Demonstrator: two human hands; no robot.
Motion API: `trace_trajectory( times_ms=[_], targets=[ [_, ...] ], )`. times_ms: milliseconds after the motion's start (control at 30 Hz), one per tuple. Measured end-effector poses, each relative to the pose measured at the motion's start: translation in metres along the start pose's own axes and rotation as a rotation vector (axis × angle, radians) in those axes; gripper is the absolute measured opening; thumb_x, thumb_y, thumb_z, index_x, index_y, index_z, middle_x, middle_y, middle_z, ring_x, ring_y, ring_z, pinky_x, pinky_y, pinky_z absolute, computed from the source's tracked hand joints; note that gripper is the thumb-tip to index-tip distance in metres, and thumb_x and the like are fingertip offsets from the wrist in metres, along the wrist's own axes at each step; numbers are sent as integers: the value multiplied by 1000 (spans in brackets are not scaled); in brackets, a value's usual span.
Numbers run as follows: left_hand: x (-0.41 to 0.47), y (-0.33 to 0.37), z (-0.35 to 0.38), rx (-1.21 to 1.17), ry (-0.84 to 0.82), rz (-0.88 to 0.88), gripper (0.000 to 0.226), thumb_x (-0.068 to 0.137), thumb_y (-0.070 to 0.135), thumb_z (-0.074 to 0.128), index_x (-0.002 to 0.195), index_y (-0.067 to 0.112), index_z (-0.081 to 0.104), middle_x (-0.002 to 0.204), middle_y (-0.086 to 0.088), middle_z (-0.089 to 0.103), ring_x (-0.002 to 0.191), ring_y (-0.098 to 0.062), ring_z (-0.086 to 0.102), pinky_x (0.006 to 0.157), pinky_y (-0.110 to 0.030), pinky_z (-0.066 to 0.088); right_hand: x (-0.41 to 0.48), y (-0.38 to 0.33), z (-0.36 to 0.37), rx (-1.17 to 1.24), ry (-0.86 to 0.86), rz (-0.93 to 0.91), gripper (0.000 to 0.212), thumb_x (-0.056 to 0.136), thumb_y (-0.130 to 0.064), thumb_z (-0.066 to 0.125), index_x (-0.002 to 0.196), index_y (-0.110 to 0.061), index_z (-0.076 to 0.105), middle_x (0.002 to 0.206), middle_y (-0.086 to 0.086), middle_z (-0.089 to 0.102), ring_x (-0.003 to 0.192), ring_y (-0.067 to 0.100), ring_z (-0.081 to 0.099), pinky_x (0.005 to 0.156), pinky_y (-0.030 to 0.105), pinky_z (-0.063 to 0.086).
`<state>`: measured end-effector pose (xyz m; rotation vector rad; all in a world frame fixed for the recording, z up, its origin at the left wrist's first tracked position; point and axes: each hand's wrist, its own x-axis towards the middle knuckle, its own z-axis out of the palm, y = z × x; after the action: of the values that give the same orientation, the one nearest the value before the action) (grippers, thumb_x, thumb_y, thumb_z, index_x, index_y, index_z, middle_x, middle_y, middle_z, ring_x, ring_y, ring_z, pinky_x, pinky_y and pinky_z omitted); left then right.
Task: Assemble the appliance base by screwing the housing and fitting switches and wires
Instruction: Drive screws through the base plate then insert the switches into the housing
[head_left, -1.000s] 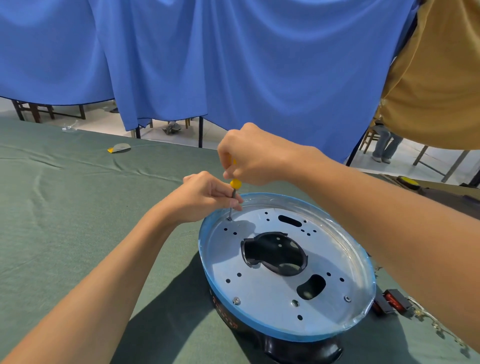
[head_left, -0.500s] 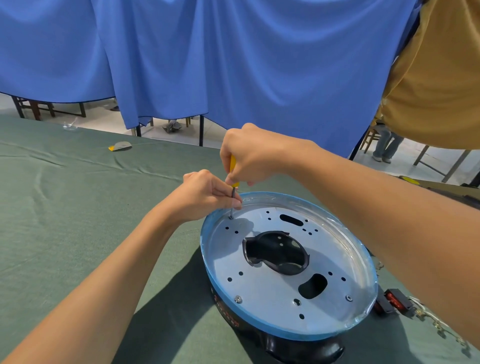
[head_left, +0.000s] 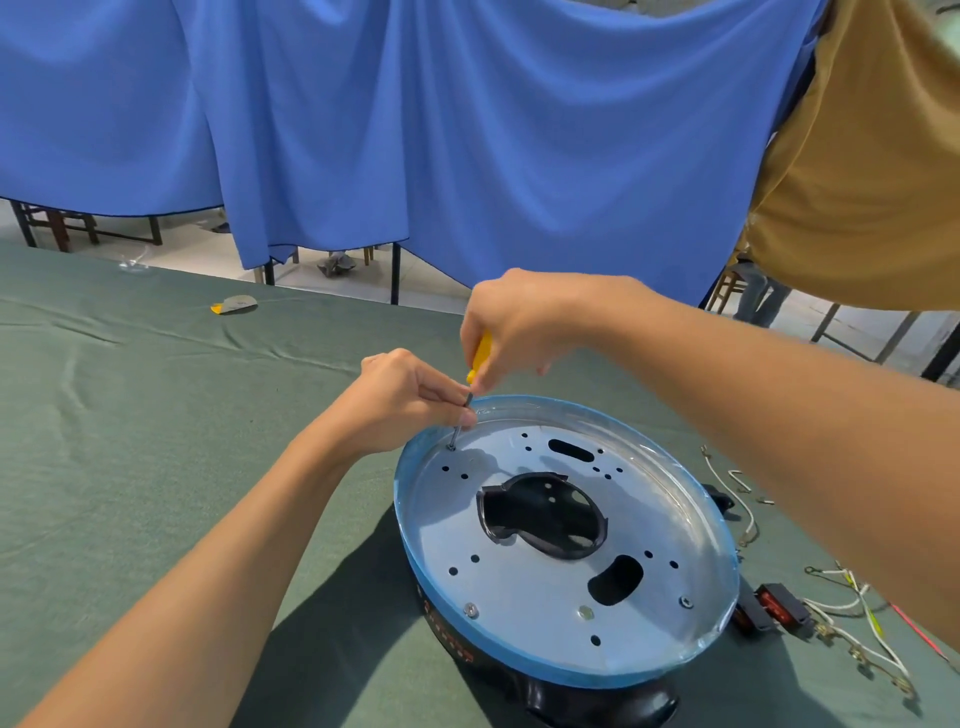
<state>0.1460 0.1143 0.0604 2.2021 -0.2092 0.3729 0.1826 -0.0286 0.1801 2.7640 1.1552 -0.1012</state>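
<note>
The round appliance base (head_left: 519, 587) lies on the green table: a silver metal plate with a blue-filmed rim over a black housing. My right hand (head_left: 524, 322) grips the yellow handle of a screwdriver (head_left: 480, 356), which stands nearly upright. Its tip sits on a screw (head_left: 452, 446) at the plate's far left edge. My left hand (head_left: 405, 400) pinches the metal shaft just above the plate. Three screws sit along the plate's near edge. A black switch with a red rocker (head_left: 774, 613) and white wires (head_left: 852, 618) lie to the right of the base.
A green cloth covers the table (head_left: 130, 467). More loose wires (head_left: 737, 493) lie right of the base. A small yellow and grey object (head_left: 235, 305) lies at the far left. Blue curtains (head_left: 415, 130) hang behind, and a person in a mustard shirt (head_left: 872, 182) stands at the right.
My right hand has shifted round the handle, so more of the yellow handle shows. My left hand still pinches the shaft at the same hole. The base has not moved.
</note>
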Motion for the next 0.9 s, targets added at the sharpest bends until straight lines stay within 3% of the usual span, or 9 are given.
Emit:
trace_trajectory(
  times_ms=[100,200,233,300,367,533,667,767,900],
  targets=[
    [0,-6,0,-50,-12,-31,6,77,20,83,82,22,81,89,9,77,104,-4,66,107,-41,43,2,-8,-8,-176,27,-150,9,79,-30,77,85,-25,74,72,-8,61,62,7,57,51,23,43],
    [-1,-7,-2,-64,-69,-7,4,81,19,80,84,19,81,85,7,77,95,-14,70,102,-45,47,5,-16,-11,-267,8,-180,3,82,-25,73,79,-24,73,63,-11,55,47,3,52,43,19,36],
    [-1,-8,-2,-85,-79,-6,4,82,18,79,84,18,81,84,6,77,91,-17,72,97,-46,50,8,-19,-11,-295,-1,-183,11,82,-24,73,72,-22,70,59,-10,54,47,4,50,43,20,35],
    [-1,-9,-2,-124,-90,-17,4,83,16,78,85,17,81,83,3,78,80,-12,71,93,-45,53,12,-23,-11,-332,-19,-190,28,83,-21,71,59,-20,56,53,-8,54,52,7,50,45,22,35],
    [0,-10,-2,-134,-108,-17,5,83,17,78,87,17,80,82,4,77,77,-5,69,91,-40,54,16,-25,-10,-338,-34,-184,32,84,-19,70,59,-24,49,54,-8,59,59,7,54,47,24,37],
    [0,-7,1,-124,-91,-37,5,79,20,81,84,19,81,75,3,76,67,-3,65,78,-31,54,20,-27,-11,-273,-101,-71,24,86,-25,67,63,-18,62,53,-10,65,60,10,60,47,22,38],
    [0,-5,6,-97,-51,-36,6,78,18,82,79,24,80,71,10,75,63,4,62,70,-18,49,30,-28,-13,-187,-175,73,18,90,-26,64,74,-17,66,54,-10,67,45,9,53,46,20,41],
    [-1,-6,7,-73,-55,-35,5,79,18,81,82,23,80,72,12,75,65,6,62,68,-12,46,34,-28,-14,-61,-231,179,14,93,-21,59,86,-12,67,57,-4,68,41,15,42,46,20,34],
    [1,-4,5,-37,-64,-25,5,80,18,80,83,21,81,73,15,75,67,6,62,69,-13,49,29,-29,-16,-186,-274,156,22,93,-20,49,84,-13,67,63,-6,72,39,15,41,47,20,36]
  ],
)
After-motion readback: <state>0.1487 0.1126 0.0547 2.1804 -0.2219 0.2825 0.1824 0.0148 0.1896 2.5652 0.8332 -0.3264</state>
